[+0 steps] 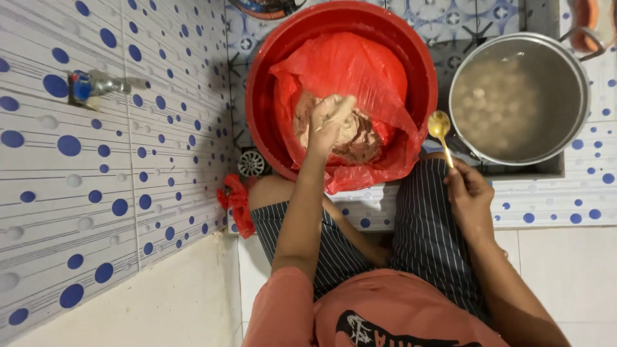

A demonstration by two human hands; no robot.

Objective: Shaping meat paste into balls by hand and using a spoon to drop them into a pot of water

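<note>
Blue-dotted tile wall [96, 193] all around. Left hand [329, 122] in the red basin [270, 77], fingers squeezing pinkish paste [357, 138]; right hand [469, 196] pinching a gold spoon [441, 128] beside the steel pot [572, 58].

pinkish paste [350, 138] in red bag-lined basin [263, 83], gold spoon [441, 132] upright

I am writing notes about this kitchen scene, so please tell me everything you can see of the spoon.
The spoon is small and golden, of shiny metal as it looks, with a round bowl and a thin straight handle. The right hand holds it by the handle's lower end, bowl pointing up and away from the person. It looks empty. The bowl sits between the red basin and the steel pot, close to the pot's rim; whether it touches the rim cannot be told.
</note>
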